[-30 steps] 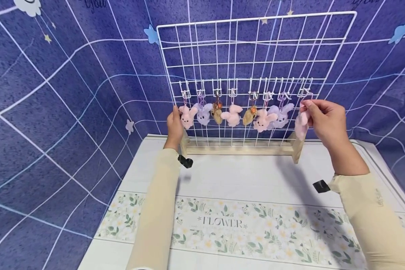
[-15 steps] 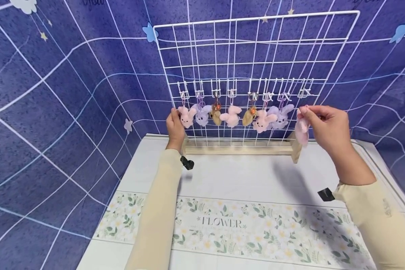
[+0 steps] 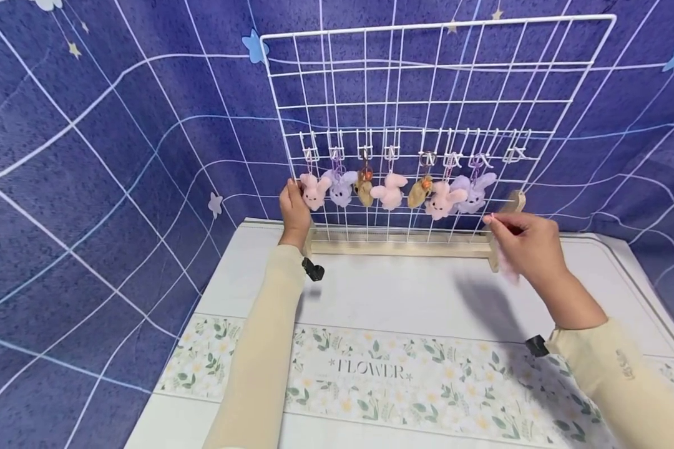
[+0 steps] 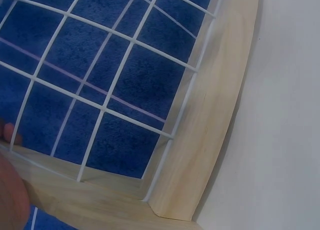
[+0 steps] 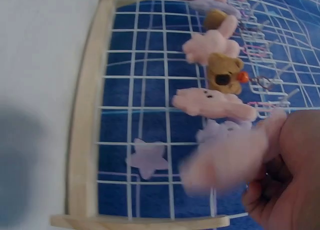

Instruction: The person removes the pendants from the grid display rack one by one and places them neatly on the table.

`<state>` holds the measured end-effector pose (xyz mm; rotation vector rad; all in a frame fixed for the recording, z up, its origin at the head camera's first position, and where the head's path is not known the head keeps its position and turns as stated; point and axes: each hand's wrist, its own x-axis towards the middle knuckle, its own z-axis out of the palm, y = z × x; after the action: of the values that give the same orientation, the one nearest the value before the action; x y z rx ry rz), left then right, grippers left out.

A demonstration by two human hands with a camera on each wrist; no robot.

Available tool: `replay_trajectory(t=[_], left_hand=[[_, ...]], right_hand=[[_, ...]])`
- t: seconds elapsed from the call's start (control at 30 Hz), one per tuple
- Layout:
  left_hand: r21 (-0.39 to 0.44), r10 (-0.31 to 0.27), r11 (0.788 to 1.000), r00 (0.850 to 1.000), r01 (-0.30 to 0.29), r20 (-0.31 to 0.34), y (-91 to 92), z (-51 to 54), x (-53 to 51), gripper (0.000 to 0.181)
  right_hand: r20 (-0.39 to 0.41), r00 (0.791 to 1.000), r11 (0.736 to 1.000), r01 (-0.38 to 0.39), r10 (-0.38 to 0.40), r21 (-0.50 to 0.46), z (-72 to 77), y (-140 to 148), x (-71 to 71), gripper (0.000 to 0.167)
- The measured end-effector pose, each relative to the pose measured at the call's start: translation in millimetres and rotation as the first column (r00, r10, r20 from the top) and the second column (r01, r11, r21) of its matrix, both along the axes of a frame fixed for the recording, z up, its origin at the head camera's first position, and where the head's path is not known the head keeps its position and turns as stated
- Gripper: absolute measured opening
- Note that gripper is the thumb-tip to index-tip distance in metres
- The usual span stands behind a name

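A white wire grid rack (image 3: 434, 29) stands in a wooden base (image 3: 399, 248) at the back of the table. My left hand (image 3: 294, 213) grips the rack's left side, its finger and thumb on either side of the wooden post in the left wrist view. With thumb and fingertips, my right hand (image 3: 530, 246) pinches the top of a pink plush bunny keychain (image 5: 225, 162), which hangs blurred below it, in front of the rack's right end. Several plush keychains hang in a row on hooks: pink bunnies (image 3: 391, 191), lilac bunnies (image 3: 473, 192) and brown bears (image 3: 420, 191).
The rightmost hook (image 3: 515, 154) on the rack carries no keychain. A white table with a flower-print band (image 3: 371, 390) spreads in front. Blue patterned cloth (image 3: 118, 249) hangs behind and at the sides.
My right hand has taken the pink bunny keychain away from the rightmost hook and lowered it to the table side of the rack. My left hand stays at the rack's left side.
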<state>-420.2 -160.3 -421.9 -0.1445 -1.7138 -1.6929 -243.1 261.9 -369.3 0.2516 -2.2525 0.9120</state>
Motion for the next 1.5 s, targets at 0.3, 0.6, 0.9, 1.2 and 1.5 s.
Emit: replay_trajectory(t=[0.3, 0.6, 0.9, 1.2, 1.5], left_hand=[[-0.004, 0.034, 0.999, 0.999, -0.034, -0.005, -0.5, 2.0, -1.8, 0.040], [-0.019, 0.064, 0.998, 0.997, -0.063, 0.041, 1.8, -0.7, 1.1, 0.040], [-0.014, 0.073, 0.997, 0.996, -0.072, 0.042, 2.0, 1.1, 1.5, 0.042], [-0.021, 0.071, 0.997, 0.996, -0.070, 0.046, 3.3, 1.1, 3.7, 0.041], [-0.008, 0.066, 0.998, 0.997, -0.065, 0.029, 2.2, 1.4, 2.8, 0.041]], right_hand=[[0.264, 0.963, 0.980, -0.007, -0.047, 0.198, -22.8, -6.4, 7.2, 0.019], [0.571, 0.817, 0.940, -0.129, -0.079, 0.316, -51.0, -12.1, 2.3, 0.025], [0.727, 0.661, 0.920, -0.144, -0.184, 0.364, -79.2, -18.9, -6.4, 0.018], [0.725, 0.650, 0.896, -0.152, -0.227, 0.417, -97.6, -25.6, -9.0, 0.025], [0.665, 0.733, 0.922, -0.143, -0.144, 0.358, -84.6, -21.5, -9.0, 0.035]])
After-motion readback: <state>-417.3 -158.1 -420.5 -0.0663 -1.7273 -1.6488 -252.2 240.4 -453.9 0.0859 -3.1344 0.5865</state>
